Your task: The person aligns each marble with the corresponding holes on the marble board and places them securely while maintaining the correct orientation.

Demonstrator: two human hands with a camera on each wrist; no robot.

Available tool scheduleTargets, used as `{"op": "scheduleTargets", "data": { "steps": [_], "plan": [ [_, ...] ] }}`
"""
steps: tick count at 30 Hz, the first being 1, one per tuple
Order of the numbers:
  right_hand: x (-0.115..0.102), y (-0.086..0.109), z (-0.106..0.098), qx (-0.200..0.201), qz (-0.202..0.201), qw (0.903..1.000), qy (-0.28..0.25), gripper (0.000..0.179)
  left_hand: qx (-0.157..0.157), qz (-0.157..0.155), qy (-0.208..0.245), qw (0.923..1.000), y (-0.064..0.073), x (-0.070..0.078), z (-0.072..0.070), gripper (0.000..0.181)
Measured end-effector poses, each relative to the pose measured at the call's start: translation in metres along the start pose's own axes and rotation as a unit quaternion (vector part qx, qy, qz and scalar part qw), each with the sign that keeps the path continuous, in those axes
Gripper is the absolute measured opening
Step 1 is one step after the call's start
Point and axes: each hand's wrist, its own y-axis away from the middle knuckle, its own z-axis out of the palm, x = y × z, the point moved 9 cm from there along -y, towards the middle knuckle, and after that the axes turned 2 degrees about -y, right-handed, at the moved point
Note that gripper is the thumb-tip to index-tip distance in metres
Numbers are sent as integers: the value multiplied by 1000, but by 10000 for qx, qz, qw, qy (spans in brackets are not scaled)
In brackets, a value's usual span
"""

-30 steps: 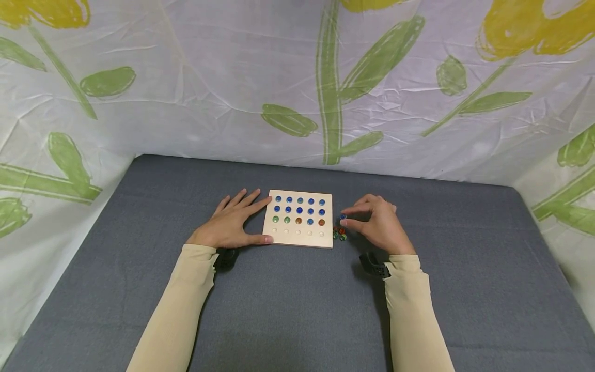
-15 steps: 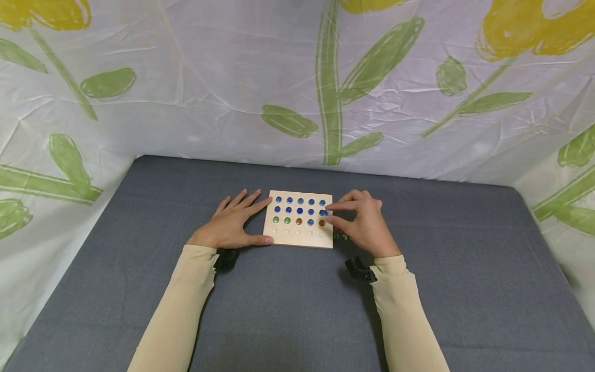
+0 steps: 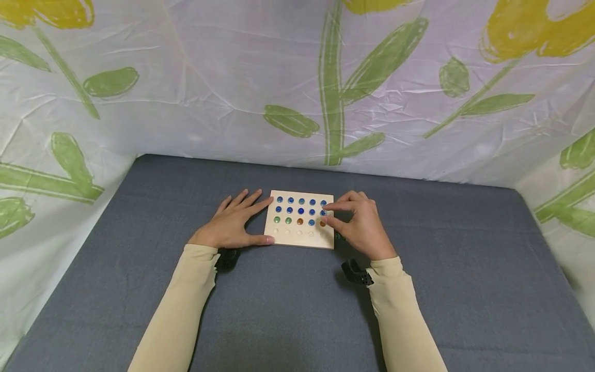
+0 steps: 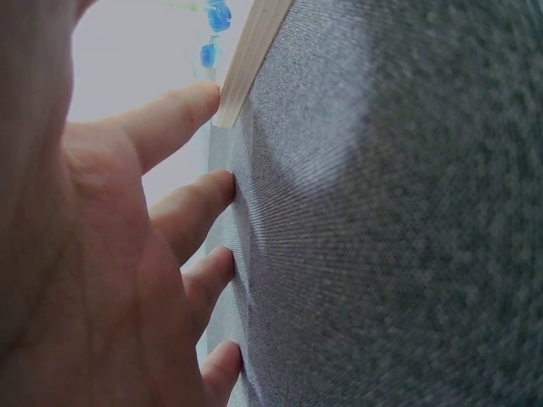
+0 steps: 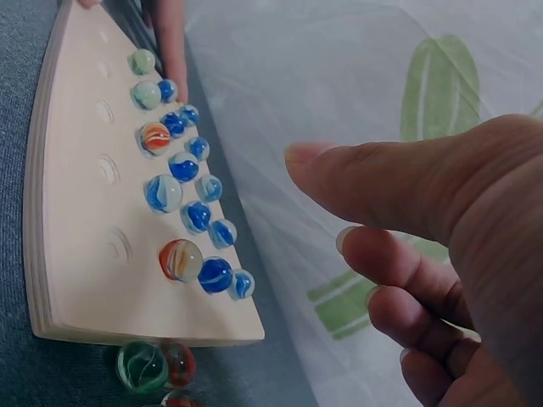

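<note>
A pale wooden board [image 3: 269,235] holds rows of glass marbles, blue in the two far rows and green, orange and blue in the third. Its nearest row shows bare hollows. My left hand [image 3: 228,223] lies spread at the board's left side, thumb and index fingertip touching the edge. Over the board's right end is my right hand [image 3: 361,222], thumb and index finger pinching a blue marble [image 3: 324,212] in the head view. That marble is hidden in the right wrist view, where the other fingers [image 5: 399,263] curl loosely.
Several loose marbles, among them a green one [image 5: 142,366] and a red one [image 5: 179,363], lie on the cloth against the board's right edge. A grey cloth [image 3: 279,310] covers the table. White curtains [image 3: 209,77] with painted flowers stand behind and at both sides.
My right hand has moved left with the blue marble, from beside the board to over its right end. My left hand has stayed at the left edge.
</note>
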Motion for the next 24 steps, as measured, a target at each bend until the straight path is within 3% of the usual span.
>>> {"op": "scheduleTargets", "data": {
  "steps": [24],
  "plan": [
    [-33,-2,37,53,-448,9989,-154,19,40,47,-100,9999,0,0,0,102]
  ]
}}
